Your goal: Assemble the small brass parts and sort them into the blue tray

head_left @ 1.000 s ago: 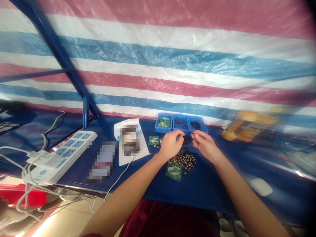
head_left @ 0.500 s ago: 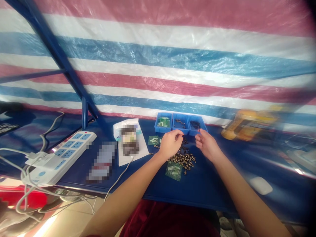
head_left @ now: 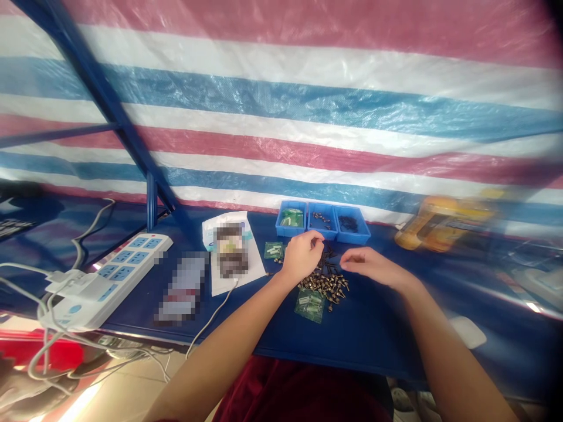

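My left hand (head_left: 304, 255) is curled shut above the left side of a pile. Its fingertips are pressed together, and what they hold, if anything, cannot be made out. The pile (head_left: 335, 286) is of small brass-coloured, screw-like metal pieces, with dark screws (head_left: 329, 253) at its back. On the pile's right, my right hand (head_left: 367, 262) points left with fingers stretched out, and no part shows in it. Behind the hands stand three blue bins: the left bin (head_left: 290, 233) holds green packets, the middle bin (head_left: 323, 233) small metal bits, the right bin (head_left: 354, 238) dark pieces.
Green packets (head_left: 310, 306) (head_left: 273, 250) lie in front of and left of the pile. Further left are a white pouch (head_left: 215, 284), a cable and a power strip (head_left: 132, 258). Yellow-orange containers (head_left: 433, 220) and a white mouse-like object (head_left: 470, 333) are on the right.
My right hand has moved from the front of the right bin down towards the pile, and its fingers have gone from pinched to stretched out. My left hand has barely shifted.
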`<action>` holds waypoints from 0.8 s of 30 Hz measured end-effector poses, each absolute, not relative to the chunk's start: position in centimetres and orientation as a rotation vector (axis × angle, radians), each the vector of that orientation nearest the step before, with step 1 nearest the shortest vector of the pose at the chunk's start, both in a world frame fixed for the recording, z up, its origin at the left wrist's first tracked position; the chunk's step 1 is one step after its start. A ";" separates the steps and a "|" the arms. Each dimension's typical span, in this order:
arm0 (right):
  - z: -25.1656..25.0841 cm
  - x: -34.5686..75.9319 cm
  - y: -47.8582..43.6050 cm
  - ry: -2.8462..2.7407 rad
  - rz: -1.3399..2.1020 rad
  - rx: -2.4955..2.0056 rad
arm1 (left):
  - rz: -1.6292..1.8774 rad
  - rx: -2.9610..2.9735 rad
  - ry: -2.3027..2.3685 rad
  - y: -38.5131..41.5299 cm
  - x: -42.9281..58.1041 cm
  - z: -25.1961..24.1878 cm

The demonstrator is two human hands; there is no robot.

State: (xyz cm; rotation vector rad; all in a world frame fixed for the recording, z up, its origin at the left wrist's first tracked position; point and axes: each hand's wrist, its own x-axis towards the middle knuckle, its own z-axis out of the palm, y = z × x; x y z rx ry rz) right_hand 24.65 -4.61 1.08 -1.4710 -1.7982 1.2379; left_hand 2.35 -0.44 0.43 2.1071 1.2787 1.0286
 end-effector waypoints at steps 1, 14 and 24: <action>1.1 24.9 -4.7 -1.886 1.260 -1.471 | 1.029 2.106 1.276 -0.4 2.3 0.4; 0.4 25.4 -4.5 -2.159 1.234 -1.516 | 1.029 2.105 1.250 -0.4 2.4 0.1; -0.3 25.2 -4.4 -2.191 1.197 -1.471 | 0.986 2.114 1.231 -0.4 2.4 -0.2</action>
